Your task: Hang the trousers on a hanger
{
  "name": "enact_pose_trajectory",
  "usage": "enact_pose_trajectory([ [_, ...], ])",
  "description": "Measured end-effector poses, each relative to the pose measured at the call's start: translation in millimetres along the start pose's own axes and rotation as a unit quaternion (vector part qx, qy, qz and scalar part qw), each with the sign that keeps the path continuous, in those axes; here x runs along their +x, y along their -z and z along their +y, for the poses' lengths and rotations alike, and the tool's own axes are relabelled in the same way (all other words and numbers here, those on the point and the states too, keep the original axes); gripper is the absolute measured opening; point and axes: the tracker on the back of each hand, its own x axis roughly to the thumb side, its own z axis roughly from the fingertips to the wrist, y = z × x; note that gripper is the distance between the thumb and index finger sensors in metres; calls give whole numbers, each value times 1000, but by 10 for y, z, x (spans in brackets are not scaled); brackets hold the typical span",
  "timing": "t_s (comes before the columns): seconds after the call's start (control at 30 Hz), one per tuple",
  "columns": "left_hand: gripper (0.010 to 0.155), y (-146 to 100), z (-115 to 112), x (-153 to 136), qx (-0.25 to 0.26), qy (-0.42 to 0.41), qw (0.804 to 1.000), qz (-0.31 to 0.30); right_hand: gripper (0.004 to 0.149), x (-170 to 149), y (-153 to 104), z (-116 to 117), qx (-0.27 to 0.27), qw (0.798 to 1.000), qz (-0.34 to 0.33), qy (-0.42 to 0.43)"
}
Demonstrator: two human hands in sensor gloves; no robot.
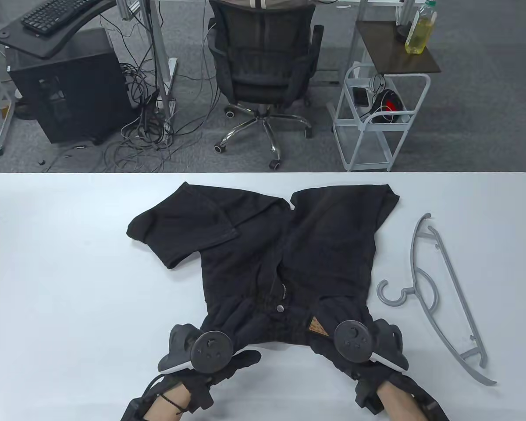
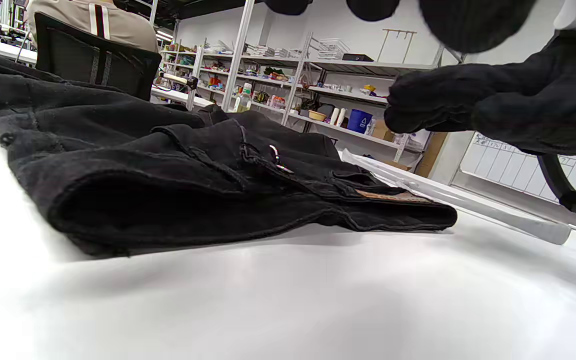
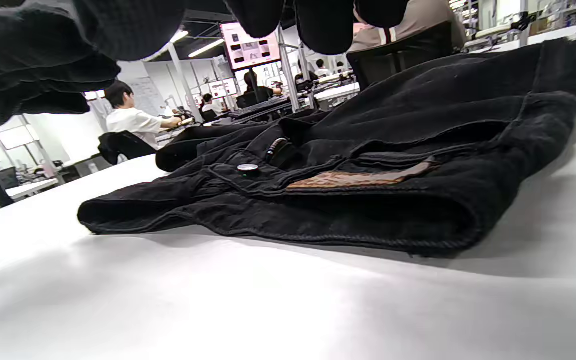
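Observation:
Black trousers (image 1: 289,263) lie flat on the white table (image 1: 70,263), waistband toward me and both legs folded back. A metal button and a brown leather patch show on the waistband (image 3: 358,179). A grey plastic hanger (image 1: 447,285) lies on the table to the right of the trousers, apart from them. My left hand (image 1: 241,362) hovers open at the waistband's left end and holds nothing; its fingers hang above the cloth in the left wrist view (image 2: 418,60). My right hand (image 1: 368,372) hovers open at the waistband's right end (image 3: 178,45), also holding nothing. The trousers also show in the left wrist view (image 2: 168,175).
Beyond the table's far edge stand a black office chair (image 1: 263,57), a white wire cart (image 1: 377,123) and a computer tower (image 1: 70,92) with loose cables. The hanger's hook (image 1: 392,296) points toward the trousers.

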Motion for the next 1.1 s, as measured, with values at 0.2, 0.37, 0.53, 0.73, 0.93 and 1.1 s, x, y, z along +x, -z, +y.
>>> enact_pose_trajectory([
  [0.2, 73, 0, 5, -15, -2, 2, 1000, 6, 76, -43, 14, 17, 11, 1000, 8, 9],
  [0.37, 72, -4, 17, -30, 3, 4, 1000, 10, 75, -46, 19, 24, 12, 1000, 4, 17],
  [0.53, 72, 8, 6, -35, 0, 5, 1000, 10, 75, -69, 37, 29, 17, 999, 11, 25],
  [0.73, 72, 34, -19, -45, -12, 4, 1000, 13, 75, -111, 51, 17, 12, 999, 23, 35],
  [0.93, 72, 42, -22, -44, -14, 2, 1000, 15, 75, -182, 74, 38, 13, 998, 45, 42],
  [1.1, 72, 53, -31, -52, -13, 15, 999, 29, 73, -270, 64, 6, -9, 996, 83, 21],
])
